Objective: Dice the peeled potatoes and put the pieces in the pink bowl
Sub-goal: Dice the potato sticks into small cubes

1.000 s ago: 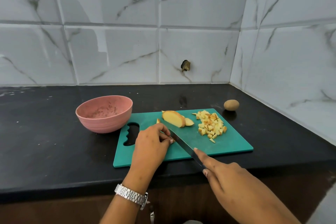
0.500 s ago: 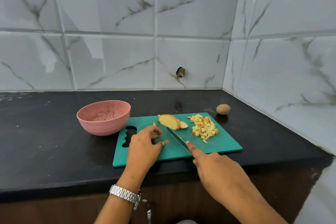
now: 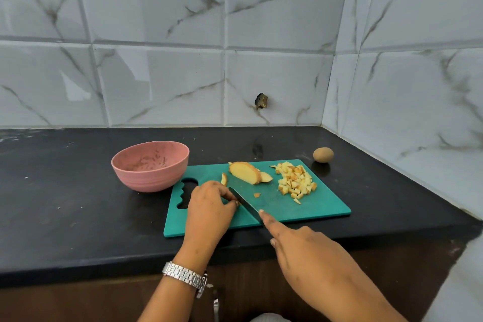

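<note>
Black counter (image 3: 78, 217), marble-tile corner. R hand (image 3: 308, 251) grips knife (image 3: 244, 202), index finger straight along blade's back, edge on teal board (image 3: 318, 208). L hand (image 3: 209, 209) curled beside blade; can't tell what it holds. Potato half (image 3: 244, 172) & diced pile (image 3: 295, 183) on board behind; pink bowl (image 3: 150, 165) just left of board.

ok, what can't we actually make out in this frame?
Head view only:
- Whether the left hand holds a piece: hidden under its curled fingers.
- knife: handle buried in the right hand; only the blade shows.
- specks inside the pink bowl: too small to identify.
- dark object on the wall tile: too small to name.
</note>
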